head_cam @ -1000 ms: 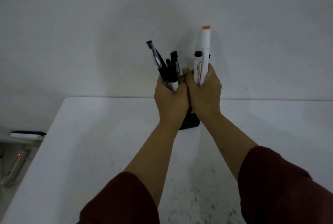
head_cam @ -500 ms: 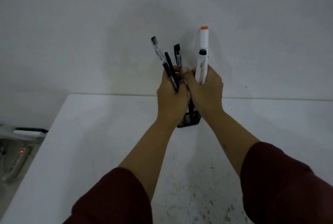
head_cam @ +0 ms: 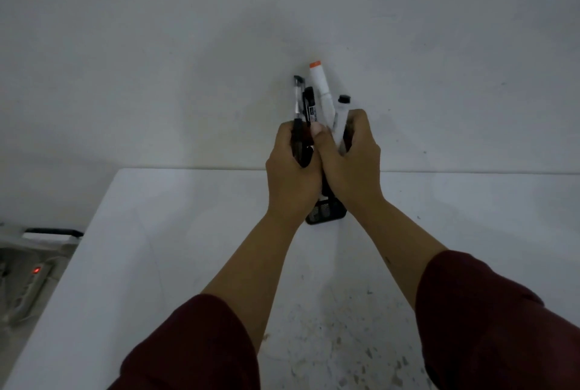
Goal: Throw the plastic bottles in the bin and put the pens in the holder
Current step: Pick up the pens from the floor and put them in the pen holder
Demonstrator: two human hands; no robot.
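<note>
A black mesh pen holder [head_cam: 326,215] stands on the white table [head_cam: 175,232] near the wall; only its base shows below my hands. My left hand [head_cam: 292,176] is closed around several black pens [head_cam: 299,101] that stick up above it. My right hand [head_cam: 351,167] grips two white markers: a tall one with an orange cap [head_cam: 320,88] and a shorter one with a black cap [head_cam: 341,113]. Both hands press together directly over the holder. The pens' lower ends are hidden behind my fingers. No plastic bottle and no bin are in view.
A plain white wall [head_cam: 282,29] rises right behind the table. Off the table's left edge, lower down, lies a power strip with a red light [head_cam: 36,270] and a dark handle-like bar [head_cam: 53,231]. The near tabletop is speckled with marks.
Both hands have lowered onto the holder, and the pens stick up less above them. The orange-capped marker now leans left and the black-capped one right. The black pens stand closer together.
</note>
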